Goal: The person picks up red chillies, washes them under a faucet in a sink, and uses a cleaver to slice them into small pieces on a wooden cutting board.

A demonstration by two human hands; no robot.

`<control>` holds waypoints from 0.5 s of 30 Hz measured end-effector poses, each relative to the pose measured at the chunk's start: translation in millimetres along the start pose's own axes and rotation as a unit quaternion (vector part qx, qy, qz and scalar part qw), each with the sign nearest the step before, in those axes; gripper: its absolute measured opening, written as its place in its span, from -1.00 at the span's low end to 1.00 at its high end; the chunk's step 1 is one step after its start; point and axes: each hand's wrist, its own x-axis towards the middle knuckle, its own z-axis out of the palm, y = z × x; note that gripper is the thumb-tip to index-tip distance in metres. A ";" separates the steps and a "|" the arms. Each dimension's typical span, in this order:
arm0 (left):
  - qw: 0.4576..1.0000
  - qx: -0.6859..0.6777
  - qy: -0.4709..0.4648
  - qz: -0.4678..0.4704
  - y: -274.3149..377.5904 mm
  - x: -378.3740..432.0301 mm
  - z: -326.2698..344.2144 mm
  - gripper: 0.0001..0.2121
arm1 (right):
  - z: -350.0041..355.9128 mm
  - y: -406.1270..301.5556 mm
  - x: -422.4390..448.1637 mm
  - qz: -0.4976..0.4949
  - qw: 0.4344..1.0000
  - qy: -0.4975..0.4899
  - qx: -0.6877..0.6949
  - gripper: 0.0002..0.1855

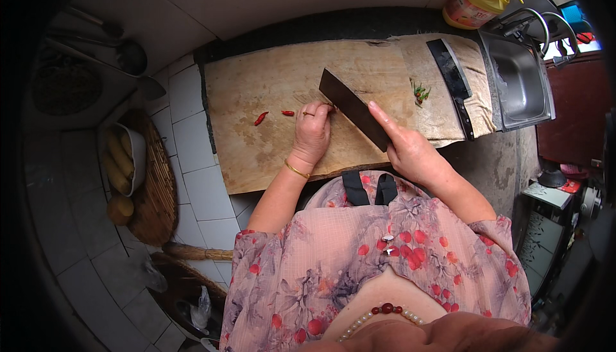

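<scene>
My right hand (409, 150) grips a dark-bladed cleaver (353, 109) near the blade's heel, the index finger laid along the blade. My left hand (313, 128), with a ring and a gold bracelet, has its fingers curled on the wooden cutting board (250, 159) beside the blade. Something small is pinched at its fingertips, mostly hidden. Left of that hand lie a red chili pepper (261, 118) and a shorter red chili piece (288, 113). Green chili stems (420, 93) with red bits form a small pile to the right of the cleaver.
A second cleaver (452, 82) lies on a cloth (435, 126) at the right, next to a steel sink (522, 82). Behind stands a yellow pump bottle (474, 5). At the left are a white bowl (139, 159) of long yellowish vegetables, a round wooden lid (156, 198) and hanging ladles (131, 57).
</scene>
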 end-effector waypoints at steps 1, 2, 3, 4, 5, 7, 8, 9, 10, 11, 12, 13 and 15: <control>1.000 0.000 0.000 0.000 -0.2 -0.3 0.0 -0.81 | -3.2 -4.2 0.4 0.024 0.999 -0.025 0.005 -0.11; 1.000 0.000 0.001 -0.001 -0.5 -0.8 0.0 -0.82 | -5.1 -6.9 0.9 0.047 0.998 -0.051 0.010 -0.11; 1.000 -0.001 0.003 0.000 -0.6 -0.9 0.2 -0.83 | -5.7 -7.7 1.0 0.047 0.998 -0.051 0.010 -0.11; 1.000 -0.001 0.003 0.000 -0.6 -0.6 -0.1 -0.83 | -6.1 -8.2 1.2 0.055 0.997 -0.056 0.009 -0.11; 1.000 -0.002 0.000 0.003 -0.6 -0.1 -0.5 -0.84 | -6.1 -8.4 1.3 0.063 0.996 -0.062 0.008 -0.11; 1.000 -0.004 -0.002 0.007 -0.4 1.4 -0.4 -0.85 | -1.1 -2.0 -0.3 0.044 0.998 -0.036 0.006 -0.11; 1.000 0.001 -0.005 0.019 -0.4 2.1 -0.1 -0.85 | 0.6 0.2 -0.9 0.025 1.000 -0.010 0.005 -0.12; 1.000 0.007 -0.006 0.029 -0.9 2.1 -0.4 -0.85 | -0.2 -0.7 -0.2 0.024 1.000 -0.011 0.005 -0.12; 1.000 0.007 -0.006 0.029 -1.1 1.8 -0.7 -0.85 | -1.7 -2.3 0.6 0.017 1.000 -0.005 0.010 -0.12; 1.000 0.005 -0.007 0.026 -1.3 1.6 -1.1 -0.86 | -2.6 -3.5 1.5 0.010 1.000 0.001 0.015 -0.13; 1.000 0.002 -0.008 0.025 -1.3 1.7 -1.0 -0.86 | -3.1 -3.9 1.9 0.010 1.000 0.001 0.015 -0.13; 1.000 0.002 -0.008 0.025 -1.6 1.9 -1.1 -0.86 | -3.6 -4.1 2.4 0.009 1.000 -0.005 0.013 -0.13; 1.000 -0.010 -0.004 0.025 -2.3 2.2 -1.0 -0.87 | -2.7 -2.9 3.3 0.008 1.000 -0.011 0.011 -0.13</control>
